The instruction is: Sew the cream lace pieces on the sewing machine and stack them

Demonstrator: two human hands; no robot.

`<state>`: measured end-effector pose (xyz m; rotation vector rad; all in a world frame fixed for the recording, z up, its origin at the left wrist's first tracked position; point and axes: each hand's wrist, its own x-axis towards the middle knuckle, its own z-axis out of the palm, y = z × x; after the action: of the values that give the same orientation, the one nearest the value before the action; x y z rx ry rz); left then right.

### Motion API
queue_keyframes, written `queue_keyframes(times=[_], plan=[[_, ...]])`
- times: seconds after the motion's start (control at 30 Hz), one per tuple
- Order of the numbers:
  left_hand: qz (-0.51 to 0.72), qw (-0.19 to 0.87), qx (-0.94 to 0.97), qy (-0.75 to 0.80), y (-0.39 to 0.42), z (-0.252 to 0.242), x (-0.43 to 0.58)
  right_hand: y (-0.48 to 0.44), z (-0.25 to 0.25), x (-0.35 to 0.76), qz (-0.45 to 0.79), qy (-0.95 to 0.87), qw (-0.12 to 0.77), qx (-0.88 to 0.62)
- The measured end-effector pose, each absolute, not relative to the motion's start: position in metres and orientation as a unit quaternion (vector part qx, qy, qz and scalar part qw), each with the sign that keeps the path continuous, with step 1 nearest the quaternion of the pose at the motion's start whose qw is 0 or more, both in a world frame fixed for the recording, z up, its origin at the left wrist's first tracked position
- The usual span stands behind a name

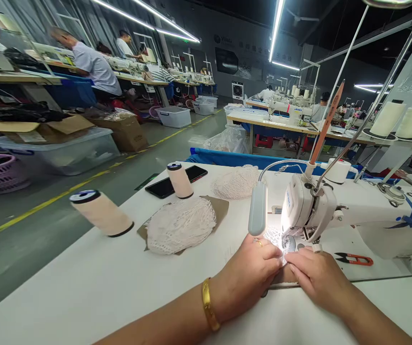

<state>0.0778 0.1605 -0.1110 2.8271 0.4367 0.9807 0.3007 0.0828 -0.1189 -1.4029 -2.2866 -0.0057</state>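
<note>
My left hand (pixel 245 270), with a ring and a gold bangle, presses closed fingers on a piece of white lace (pixel 272 235) at the sewing machine (pixel 294 203). From the other side, my right hand (pixel 321 278) pinches the lace's near edge, its fingertips close to my left ones. The needle area is partly hidden by glare and fingers. Below the lace lies a brown piece (pixel 285 277), perhaps card. A small lamp (pixel 258 211) lights the spot. Orange-handled thread snips (pixel 359 259) rest on the machine bed, right of my right hand.
On the left of the table are a lace pile (pixel 180 225) on brown card, another lace pile (pixel 236 182), two thread cones (pixel 101 213) (pixel 180 181) and a phone (pixel 163 187). A pencil (pixel 328 122) stands upright on the machine. Co-workers sit at machines beyond the aisle.
</note>
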Motion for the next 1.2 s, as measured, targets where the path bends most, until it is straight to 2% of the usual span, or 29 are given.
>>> queue_keyframes(times=[1.2], plan=[[0.277, 0.054, 0.942, 0.179, 0.18, -0.106, 0.082, 0.09, -0.118, 0.297, -0.035, -0.799, 0.243, -0.548]])
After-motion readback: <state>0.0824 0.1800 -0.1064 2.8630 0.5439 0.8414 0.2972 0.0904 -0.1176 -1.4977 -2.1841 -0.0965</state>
